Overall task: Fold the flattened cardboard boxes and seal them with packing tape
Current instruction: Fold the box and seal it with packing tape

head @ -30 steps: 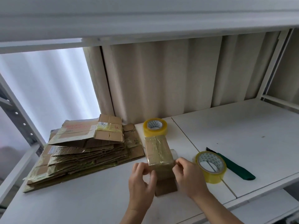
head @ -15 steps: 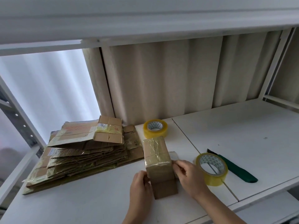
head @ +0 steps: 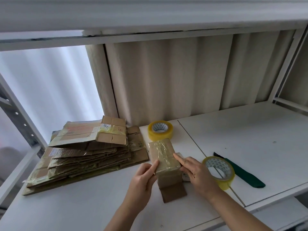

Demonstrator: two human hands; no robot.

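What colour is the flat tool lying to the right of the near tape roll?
Dark green, seen best in the head view.

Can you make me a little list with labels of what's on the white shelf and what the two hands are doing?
box: small brown box, shiny tape over its top, standing on the white shelf
left hand: forefinger pressed on the box's left top edge
right hand: forefinger pressed on the box's right top edge
flat boxes: a pile of flattened cardboard left of the box
tape: one yellow roll behind the box, another yellow roll to its right
cutter: green cutter beside the right-hand roll
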